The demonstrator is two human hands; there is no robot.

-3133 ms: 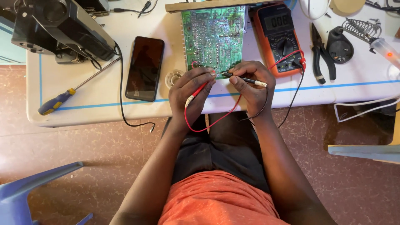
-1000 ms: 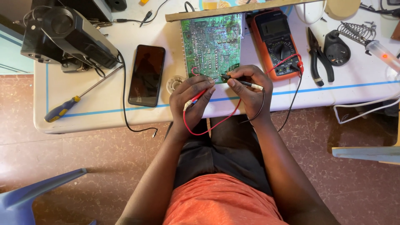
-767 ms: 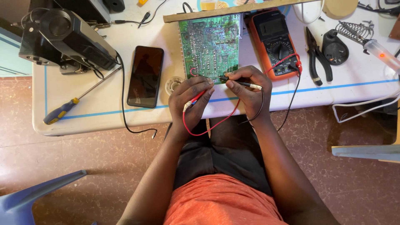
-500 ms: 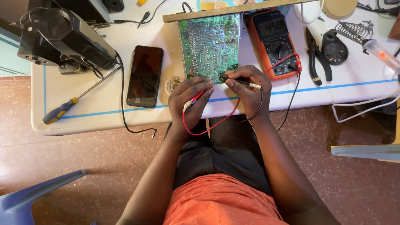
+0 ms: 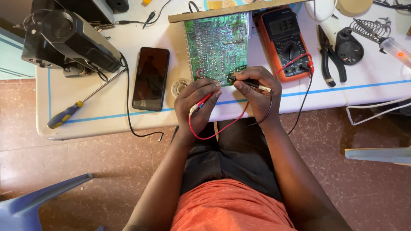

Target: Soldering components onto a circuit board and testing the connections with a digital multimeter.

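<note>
Right, green circuit board [image 5: 217, 45] lies flat on the white table [image 5: 107, 105], solder side up, its near edge just ahead of both hands. Left hand [image 5: 198, 102] is closed around the red probe [image 5: 201, 104], tip angled up to the board's near-left corner. Right hand [image 5: 257, 87] pinches the black probe [image 5: 248, 83] pencil-style, tip on the board's near edge, pointing left. The two tips sit close together.

Orange multimeter [image 5: 287, 42] is just beside the board on the right, red and black leads looping off the table edge back to it. Display too small to tell.

To do this well, I'd say: keep the heels of both hands braced on the table edge, tips steep so they don't bridge neighbouring joints, and keep slack leads from tugging the meter.

Further out: black phone [image 5: 150, 78] left of the board, screwdriver [image 5: 79, 105] beyond it, pliers [image 5: 327, 53] right of the meter.
</note>
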